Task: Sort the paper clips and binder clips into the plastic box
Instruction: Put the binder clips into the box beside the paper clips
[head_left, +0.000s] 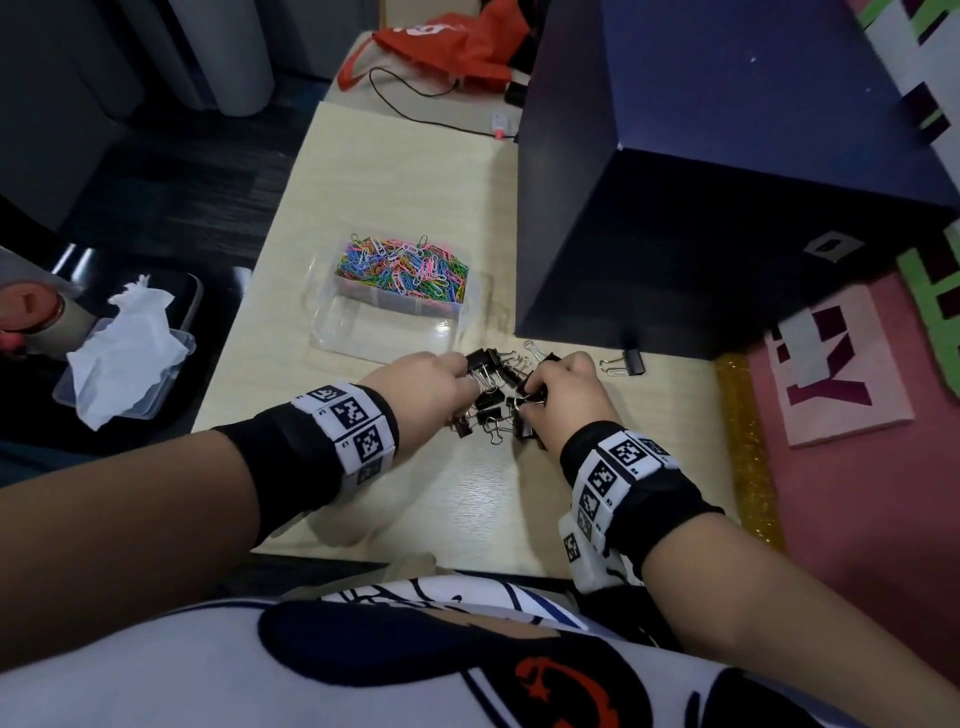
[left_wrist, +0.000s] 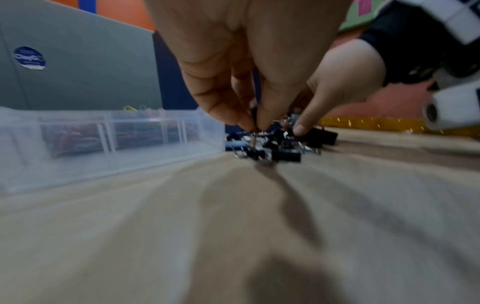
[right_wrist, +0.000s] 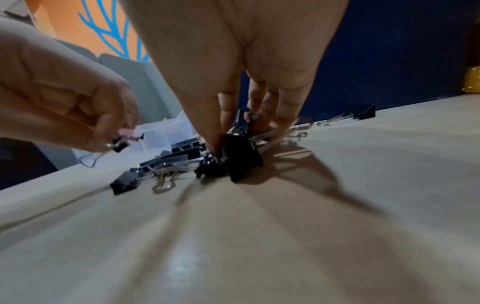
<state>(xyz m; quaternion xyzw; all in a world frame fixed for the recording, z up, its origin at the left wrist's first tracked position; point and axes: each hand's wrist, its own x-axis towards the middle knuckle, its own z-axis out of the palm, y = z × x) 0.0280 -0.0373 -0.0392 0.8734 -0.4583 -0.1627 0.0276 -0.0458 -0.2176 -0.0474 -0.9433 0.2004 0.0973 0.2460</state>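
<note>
A heap of black binder clips (head_left: 496, 402) lies on the light wooden table (head_left: 395, 171), just in front of the clear plastic box (head_left: 363, 332). The box's far compartment is full of coloured paper clips (head_left: 402, 270); its near compartment looks bare. My left hand (head_left: 431, 389) pinches a binder clip (right_wrist: 120, 143) at the heap's left side. My right hand (head_left: 566, 395) grips black binder clips (right_wrist: 241, 156) at the heap's right side. One binder clip (head_left: 626, 362) lies apart to the right.
A big dark blue box (head_left: 701, 218) stands right behind the heap. A plastic tray with white tissue (head_left: 124, 353) sits off the table to the left. An orange bag (head_left: 452, 47) and a black cable (head_left: 415, 109) lie at the far end.
</note>
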